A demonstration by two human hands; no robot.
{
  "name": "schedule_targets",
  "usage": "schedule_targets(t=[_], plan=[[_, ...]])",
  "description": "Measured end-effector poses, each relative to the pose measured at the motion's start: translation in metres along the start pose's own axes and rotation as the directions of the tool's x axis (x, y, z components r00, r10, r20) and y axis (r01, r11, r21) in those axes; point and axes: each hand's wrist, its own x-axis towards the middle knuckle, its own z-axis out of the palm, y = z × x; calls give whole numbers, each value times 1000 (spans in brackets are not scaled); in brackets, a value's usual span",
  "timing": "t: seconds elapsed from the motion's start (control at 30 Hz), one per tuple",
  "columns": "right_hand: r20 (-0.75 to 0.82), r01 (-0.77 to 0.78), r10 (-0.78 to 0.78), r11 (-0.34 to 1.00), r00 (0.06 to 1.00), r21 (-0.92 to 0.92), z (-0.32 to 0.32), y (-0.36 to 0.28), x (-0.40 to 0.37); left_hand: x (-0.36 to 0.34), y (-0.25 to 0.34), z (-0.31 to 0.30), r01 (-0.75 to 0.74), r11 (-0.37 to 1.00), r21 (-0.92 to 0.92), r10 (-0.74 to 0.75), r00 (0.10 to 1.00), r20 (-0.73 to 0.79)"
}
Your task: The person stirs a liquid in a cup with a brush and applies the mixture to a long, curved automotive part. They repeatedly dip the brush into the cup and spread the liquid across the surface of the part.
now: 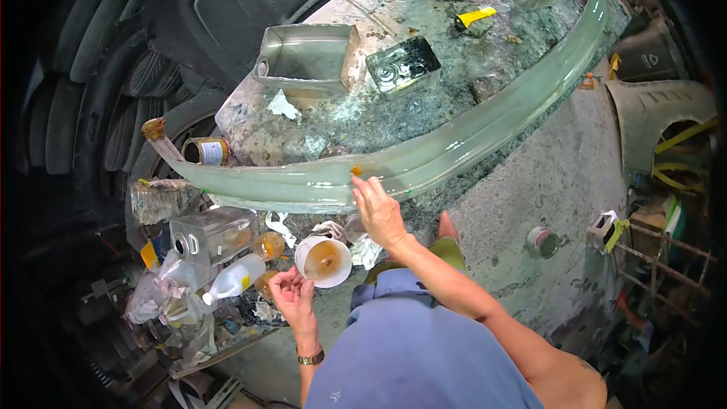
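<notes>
A long, curved, translucent pale-green strip (447,148) with a wet gloss stretches across the view in front of me. My right hand (379,212) is over its near edge, fingers bunched and pointing away. A small amber-brown tip (356,170) shows on the strip right at those fingertips; I cannot tell what it belongs to. My left hand (295,293) grips the rim of a white cup (339,279), tilted so its inside faces me. Amber liquid (321,256) with a darker brown spot lies in the cup.
An open metal tin (310,53), a dark-coated can (405,67) and a yellow-handled tool (477,17) lie beyond the strip. At left are a square can (216,236), a white bottle (235,280) and plastic bags. A round tin (543,242) stands right on the floor.
</notes>
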Motion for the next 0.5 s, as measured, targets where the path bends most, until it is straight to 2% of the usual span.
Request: schedule_targets(t=[0.07,0.1,0.17,0.2,0.23,0.27,0.3,0.33,0.37,0.4,0.43,0.5], plan=[[30,-1,-5,982,1000,191,-2,-7,5,1,-1,-1,-17,1000,-16,17,1000,-1],[27,-3,-2,982,1000,189,-5,-4,6,1,-1,-1,-15,1000,-15,15,1000,3],[164,-283,232,838,959,466,-13,9,4,1,0,0,-20,1000,-11,21,1000,7],[139,-310,279,797,950,518,-12,25,2,1,1,-1,-20,1000,-11,20,1000,8],[185,-419,378,764,907,492,-20,41,0,2,1,0,-12,1000,-12,12,1000,11],[121,-390,383,777,916,494,-24,64,-5,3,2,0,-4,1000,-14,5,1000,15],[-10,-329,371,836,929,440,-29,87,-8,4,3,1,-6,1000,-15,6,1000,17],[-61,-361,429,821,901,442,-44,98,-7,4,4,3,-11,1000,-13,11,1000,13],[-168,-318,407,864,898,391,-60,104,-7,6,4,5,-17,1000,-12,17,1000,11],[-198,-409,487,850,851,331,-80,100,-5,8,3,5,-19,1000,-17,20,1000,18],[-327,-362,433,896,840,258,-90,98,-4,8,1,4,-26,999,-19,27,999,29],[-427,-360,377,925,822,122,-103,85,-3,10,1,4,-36,999,-22,37,998,44]])
